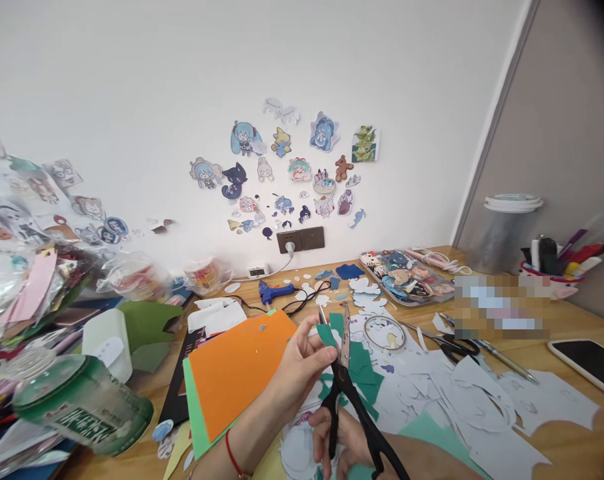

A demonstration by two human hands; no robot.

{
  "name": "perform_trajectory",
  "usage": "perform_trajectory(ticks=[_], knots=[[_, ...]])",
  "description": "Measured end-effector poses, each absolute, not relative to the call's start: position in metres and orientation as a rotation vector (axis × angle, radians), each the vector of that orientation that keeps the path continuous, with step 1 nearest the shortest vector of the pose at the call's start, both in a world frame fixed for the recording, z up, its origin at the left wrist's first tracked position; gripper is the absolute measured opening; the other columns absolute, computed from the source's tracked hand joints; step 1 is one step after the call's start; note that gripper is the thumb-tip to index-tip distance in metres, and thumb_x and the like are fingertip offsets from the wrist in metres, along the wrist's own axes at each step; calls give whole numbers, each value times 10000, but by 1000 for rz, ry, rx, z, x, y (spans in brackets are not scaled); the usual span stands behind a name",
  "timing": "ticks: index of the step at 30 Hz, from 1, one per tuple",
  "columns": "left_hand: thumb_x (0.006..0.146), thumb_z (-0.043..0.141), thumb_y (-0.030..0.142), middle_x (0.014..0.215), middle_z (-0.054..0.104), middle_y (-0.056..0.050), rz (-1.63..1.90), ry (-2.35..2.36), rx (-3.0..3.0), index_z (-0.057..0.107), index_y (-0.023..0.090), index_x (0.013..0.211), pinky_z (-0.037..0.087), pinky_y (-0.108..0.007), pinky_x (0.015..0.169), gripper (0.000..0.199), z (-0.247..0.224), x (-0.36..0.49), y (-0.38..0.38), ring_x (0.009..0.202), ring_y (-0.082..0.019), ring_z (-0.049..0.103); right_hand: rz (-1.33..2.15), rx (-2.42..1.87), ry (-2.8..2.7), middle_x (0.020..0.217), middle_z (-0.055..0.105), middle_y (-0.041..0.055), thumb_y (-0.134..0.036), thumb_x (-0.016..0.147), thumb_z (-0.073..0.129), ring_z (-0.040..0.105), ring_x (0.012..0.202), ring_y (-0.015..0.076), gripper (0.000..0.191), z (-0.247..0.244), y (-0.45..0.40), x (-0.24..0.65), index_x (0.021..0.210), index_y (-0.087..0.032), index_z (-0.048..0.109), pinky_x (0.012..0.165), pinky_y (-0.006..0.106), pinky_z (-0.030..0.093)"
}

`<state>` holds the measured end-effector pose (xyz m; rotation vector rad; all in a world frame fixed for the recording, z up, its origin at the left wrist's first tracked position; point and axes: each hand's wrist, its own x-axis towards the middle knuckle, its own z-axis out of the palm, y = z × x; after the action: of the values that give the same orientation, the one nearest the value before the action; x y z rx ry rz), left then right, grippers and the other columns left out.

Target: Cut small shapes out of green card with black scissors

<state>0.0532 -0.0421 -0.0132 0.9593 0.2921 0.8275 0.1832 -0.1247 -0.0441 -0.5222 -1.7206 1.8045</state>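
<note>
My left hand [307, 350] pinches a small piece of dark green paper [325, 331] between thumb and fingers. The black-handled scissors [353, 395] point away from me, with their blades apart around the paper's right side. My right hand [345, 437] grips their handles from below, and the fingers are partly hidden by the handles. Underneath the blades lie dark green paper scraps [366, 373] on white paper. An orange sheet [242, 363], on top of a light green sheet [196, 417], lies left of my left hand.
A second pair of scissors [459, 347], a pen [512, 365] and white paper cutouts [447, 400] lie at right, with a phone [589, 367] beyond. A blue glue gun [277, 292] and its cord sit behind the sheets. At left a green-and-clear jar [89, 407] lies tilted.
</note>
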Motion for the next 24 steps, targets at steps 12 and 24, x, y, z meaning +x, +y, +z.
perform_trajectory(ticks=[12, 24], knots=[[617, 798, 197, 636, 630, 40, 822, 284, 888, 568, 168, 854, 432, -162, 575, 331, -15, 53, -43, 585, -71, 582, 1753, -601, -1657, 1024, 429, 81, -825, 575, 515, 472, 868, 189, 961, -50, -126, 181, 1266, -181, 332, 796, 368, 421], [609, 793, 234, 615, 655, -25, 732, 343, 908, 677, 128, 697, 423, -197, 584, 181, -7, 48, -38, 581, -105, 567, 1778, -831, -1454, 778, 352, -1, -911, 563, 343, 332, 668, 126, 791, -39, -126, 169, 899, -196, 392, 650, 278, 300]])
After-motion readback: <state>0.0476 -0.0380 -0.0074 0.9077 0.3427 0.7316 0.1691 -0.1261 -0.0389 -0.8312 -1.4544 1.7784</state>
